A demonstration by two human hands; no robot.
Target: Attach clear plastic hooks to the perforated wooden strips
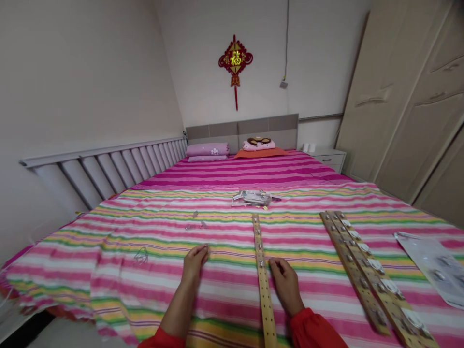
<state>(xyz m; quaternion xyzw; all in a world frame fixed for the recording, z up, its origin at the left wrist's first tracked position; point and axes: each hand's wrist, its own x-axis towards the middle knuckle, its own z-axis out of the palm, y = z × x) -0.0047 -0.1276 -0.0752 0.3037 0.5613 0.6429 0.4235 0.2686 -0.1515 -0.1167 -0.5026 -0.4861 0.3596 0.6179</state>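
A narrow wooden strip with rows of holes [267, 304] lies lengthwise on the striped sheet in front of me, with several small shiny metal pieces [259, 246] along its far half. Just right of the strip is my right hand [286, 285], thumb and fingers pinched together near the closest metal piece; anything between them is too small to make out. My left hand [195, 262] hovers over the sheet left of the strip. Its fingertips are closed in a pinch, and what they hold, if anything, cannot be named. Small clear or metallic bits [203, 225] lie beyond it.
More holed strips [357, 261] with metal pieces and white round tags lie to the right, beside a clear plastic bag [435, 266]. A plastic packet [253, 197] rests farther up the bed. Thin wire-like loops [141, 256] lie left. Folded bedding [207, 151] sits by the headboard.
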